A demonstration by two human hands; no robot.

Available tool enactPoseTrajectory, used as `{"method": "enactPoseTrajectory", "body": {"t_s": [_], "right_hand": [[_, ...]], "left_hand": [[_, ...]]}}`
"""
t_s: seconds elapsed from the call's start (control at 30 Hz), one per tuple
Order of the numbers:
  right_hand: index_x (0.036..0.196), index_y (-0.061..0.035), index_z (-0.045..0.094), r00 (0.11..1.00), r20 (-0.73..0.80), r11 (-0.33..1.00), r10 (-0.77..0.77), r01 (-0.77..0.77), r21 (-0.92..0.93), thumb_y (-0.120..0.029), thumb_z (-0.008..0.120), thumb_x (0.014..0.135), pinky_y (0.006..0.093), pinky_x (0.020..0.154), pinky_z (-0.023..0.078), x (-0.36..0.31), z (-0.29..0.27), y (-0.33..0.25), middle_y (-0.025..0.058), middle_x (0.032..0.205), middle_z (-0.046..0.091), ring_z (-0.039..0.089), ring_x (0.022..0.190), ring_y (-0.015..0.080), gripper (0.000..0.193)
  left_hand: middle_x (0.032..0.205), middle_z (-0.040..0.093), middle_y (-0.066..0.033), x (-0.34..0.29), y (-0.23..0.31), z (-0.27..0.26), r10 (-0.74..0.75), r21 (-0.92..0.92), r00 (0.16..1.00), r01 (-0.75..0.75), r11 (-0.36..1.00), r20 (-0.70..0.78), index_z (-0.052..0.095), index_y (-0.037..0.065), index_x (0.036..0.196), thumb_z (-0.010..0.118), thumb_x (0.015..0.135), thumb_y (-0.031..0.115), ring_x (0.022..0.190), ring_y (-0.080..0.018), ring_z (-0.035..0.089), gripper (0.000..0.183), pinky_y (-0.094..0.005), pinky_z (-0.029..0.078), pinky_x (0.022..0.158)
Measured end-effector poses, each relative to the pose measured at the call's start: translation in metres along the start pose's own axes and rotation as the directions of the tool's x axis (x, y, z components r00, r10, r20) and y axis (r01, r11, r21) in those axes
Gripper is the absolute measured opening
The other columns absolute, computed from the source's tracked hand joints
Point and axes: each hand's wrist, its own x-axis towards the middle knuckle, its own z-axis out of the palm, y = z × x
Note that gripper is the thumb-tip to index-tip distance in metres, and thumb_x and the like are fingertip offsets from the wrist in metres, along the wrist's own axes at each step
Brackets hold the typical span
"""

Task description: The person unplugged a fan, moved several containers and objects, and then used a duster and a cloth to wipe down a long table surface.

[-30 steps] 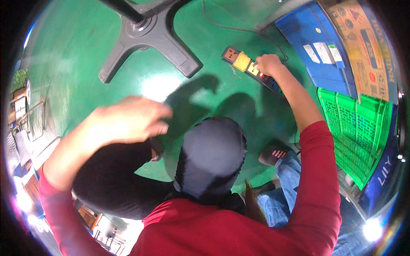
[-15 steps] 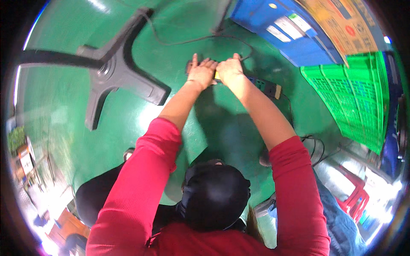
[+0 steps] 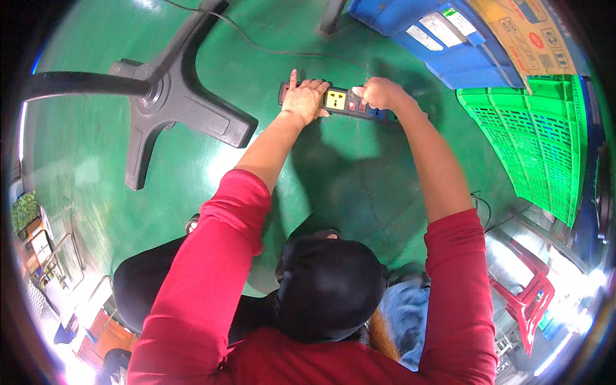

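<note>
A dark power strip (image 3: 335, 100) lies on the green floor ahead of me, slanting down to the right. Its sockets show a yellow face, red parts and a blue face. My left hand (image 3: 305, 100) grips the strip's left part, fingers over the top and thumb along the near edge. Over its right part, my right hand (image 3: 381, 94) is closed, knuckles up. A dark cable (image 3: 276, 51) runs across the floor towards that hand; whether the fingers hold its end cannot be made out. My right hand and wrist cover the strip's right end.
A black star-shaped chair base (image 3: 192, 102) stands at the left. To the right are a blue bin (image 3: 391, 29), a cardboard box (image 3: 532, 38) and a green crate (image 3: 532, 141). A red plastic stool (image 3: 532, 295) is at the lower right.
My right hand has moved right along the strip, uncovering the yellow socket and red parts. The strip's right end, seen before, is now hidden. My left hand stays on the strip.
</note>
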Motion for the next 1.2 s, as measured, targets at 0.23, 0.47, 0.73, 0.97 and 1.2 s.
{"method": "enactPoseTrajectory", "body": {"t_s": [0.23, 0.47, 0.73, 0.97, 1.2], "right_hand": [[0.089, -0.0071, 0.063, 0.999, -0.001, 0.999, 0.048, -0.048, -0.002, -0.043, 0.045, 0.082, 0.0409, 0.079, 0.044, 0.013, 0.026, -0.008, 0.0167, 0.099, 0.059, 0.056, 0.094, 0.0305, 0.041], [0.095, -0.0097, 0.062, 0.982, -0.183, 0.984, -0.054, 0.021, -0.174, -0.038, 0.051, 0.081, 0.0409, 0.077, 0.044, 0.002, 0.016, -0.021, 0.0136, 0.096, 0.061, 0.057, 0.093, 0.0295, 0.033], [0.087, -0.0118, 0.059, 0.946, -0.167, 0.891, -0.279, 0.191, -0.412, -0.033, 0.053, 0.08, 0.0417, 0.075, 0.041, 0.008, 0.011, -0.017, 0.0089, 0.084, 0.062, 0.058, 0.086, 0.0269, 0.023], [0.087, -0.0105, 0.057, 0.909, -0.148, 0.759, -0.391, 0.228, -0.61, -0.024, 0.052, 0.08, 0.0398, 0.073, 0.04, 0.006, 0.02, -0.032, 0.0068, 0.08, 0.063, 0.06, 0.081, 0.0236, 0.016], [0.087, -0.0102, 0.056, 0.947, -0.098, 0.76, -0.306, 0.181, -0.624, -0.016, 0.05, 0.078, 0.0384, 0.07, 0.041, 0.005, 0.025, -0.048, 0.0058, 0.076, 0.063, 0.062, 0.073, 0.024, 0.012]], "left_hand": [[0.119, 0.049, -0.0005, -0.004, -0.002, 0.007, -0.021, -0.023, 0.998, 0.02, 1.0, -0.06, 0.04, 0.017, 0.124, 0.07, 0.062, 0.04, 0.114, -0.0176, 0.044, 0.072, -0.0521, 0.016, 0.104], [0.121, 0.048, 0.0013, -0.004, -0.001, 0.007, -0.039, -0.035, 0.998, 0.038, 0.999, -0.046, 0.04, 0.018, 0.124, 0.07, 0.062, 0.041, 0.114, -0.0169, 0.044, 0.072, -0.0519, 0.015, 0.104], [0.122, 0.047, 0.0025, 0.0, 0.002, 0.005, -0.043, -0.05, 0.999, 0.043, 0.998, 0.009, 0.04, 0.017, 0.126, 0.069, 0.064, 0.039, 0.117, -0.0158, 0.04, 0.071, -0.0522, 0.012, 0.105], [0.125, 0.045, 0.0018, -0.002, -0.001, 0.01, -0.044, -0.034, 0.999, 0.044, 0.998, -0.003, 0.038, 0.018, 0.127, 0.067, 0.066, 0.04, 0.12, -0.0155, 0.037, 0.071, -0.0524, 0.013, 0.104], [0.126, 0.044, 0.0015, -0.004, -0.002, 0.008, -0.039, -0.058, 0.999, 0.037, 0.998, -0.019, 0.038, 0.016, 0.127, 0.067, 0.065, 0.039, 0.12, -0.0156, 0.037, 0.071, -0.0522, 0.013, 0.104]]}}
